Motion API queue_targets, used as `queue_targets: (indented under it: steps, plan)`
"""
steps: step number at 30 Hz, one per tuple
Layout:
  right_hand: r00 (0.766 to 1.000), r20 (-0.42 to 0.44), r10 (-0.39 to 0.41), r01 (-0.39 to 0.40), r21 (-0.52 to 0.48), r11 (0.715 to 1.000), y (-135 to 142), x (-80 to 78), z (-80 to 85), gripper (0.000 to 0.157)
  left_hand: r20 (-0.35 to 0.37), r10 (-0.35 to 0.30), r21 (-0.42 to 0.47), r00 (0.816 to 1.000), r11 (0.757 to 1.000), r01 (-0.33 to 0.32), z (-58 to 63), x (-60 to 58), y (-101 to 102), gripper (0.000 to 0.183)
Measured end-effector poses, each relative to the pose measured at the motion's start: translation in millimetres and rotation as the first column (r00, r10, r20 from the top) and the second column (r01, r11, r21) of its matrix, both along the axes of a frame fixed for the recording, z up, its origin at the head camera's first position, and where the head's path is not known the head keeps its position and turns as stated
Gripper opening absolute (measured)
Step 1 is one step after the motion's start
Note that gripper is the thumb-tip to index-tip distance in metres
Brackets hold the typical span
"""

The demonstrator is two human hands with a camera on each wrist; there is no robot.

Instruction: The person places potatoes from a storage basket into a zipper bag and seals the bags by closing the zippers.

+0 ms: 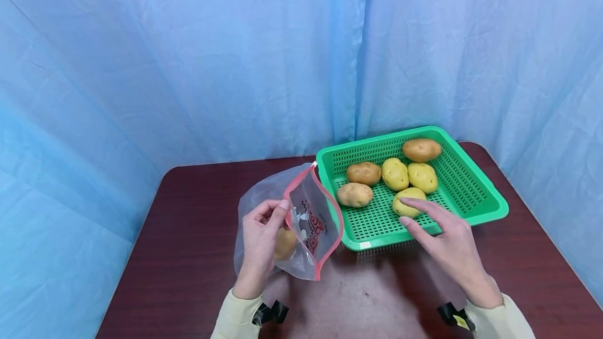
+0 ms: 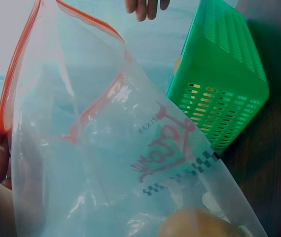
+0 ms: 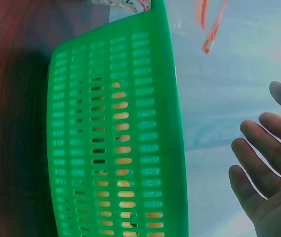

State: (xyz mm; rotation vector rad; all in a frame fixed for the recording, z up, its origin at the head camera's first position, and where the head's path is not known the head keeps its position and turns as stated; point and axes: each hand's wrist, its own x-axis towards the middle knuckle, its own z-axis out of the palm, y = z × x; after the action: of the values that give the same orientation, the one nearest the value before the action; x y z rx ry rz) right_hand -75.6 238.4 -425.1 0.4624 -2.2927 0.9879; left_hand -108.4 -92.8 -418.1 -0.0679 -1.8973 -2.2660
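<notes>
With thumb and fingers my left hand [image 1: 261,234] pinches the red-edged rim of a clear zip bag [image 1: 311,192], whose mouth gapes toward the right. Inside the bag lies a brown potato [image 1: 285,245], also partly visible in the left wrist view. My right hand [image 1: 447,237] hovers over the near side of a green basket [image 1: 490,205], fingers extended and holding nothing. Just beyond its fingertips is a yellow potato [image 1: 406,204]; whether they touch cannot be told from the head view. In the right wrist view the fingers [image 3: 261,173] are spread apart above the basket rim.
Behind the nearest potato sit two more yellow potatoes [image 1: 394,173]. Brown potatoes lie at the basket's left [image 1: 363,173] and back [image 1: 421,149], with a paler one [image 1: 355,195] at left. The dark red table [image 1: 188,255] meets blue curtains [image 1: 235,67] behind.
</notes>
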Motion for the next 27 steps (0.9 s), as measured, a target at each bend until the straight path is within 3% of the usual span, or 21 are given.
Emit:
queue_targets:
  steps: [9,21,27]
  plan:
    - [0.998,0.025,-0.051,0.050,0.060,0.997,13.0,-6.2,4.1,0.051,0.007,0.004,-0.004,1.000,1.000,-0.004,-0.5,-0.4,-1.4,0.019]
    - [0.997,-0.068,-0.021,0.031,0.144,0.989,34.7,-27.3,29.2,0.053,0.030,0.015,-0.017,0.999,1.000,-0.015,0.2,-0.1,-2.8,0.019]
    - [1.000,-0.013,-0.016,0.019,0.221,0.975,43.7,-37.1,33.5,0.059,0.025,0.012,-0.010,1.000,1.000,-0.012,-0.7,-0.1,-2.9,0.019]
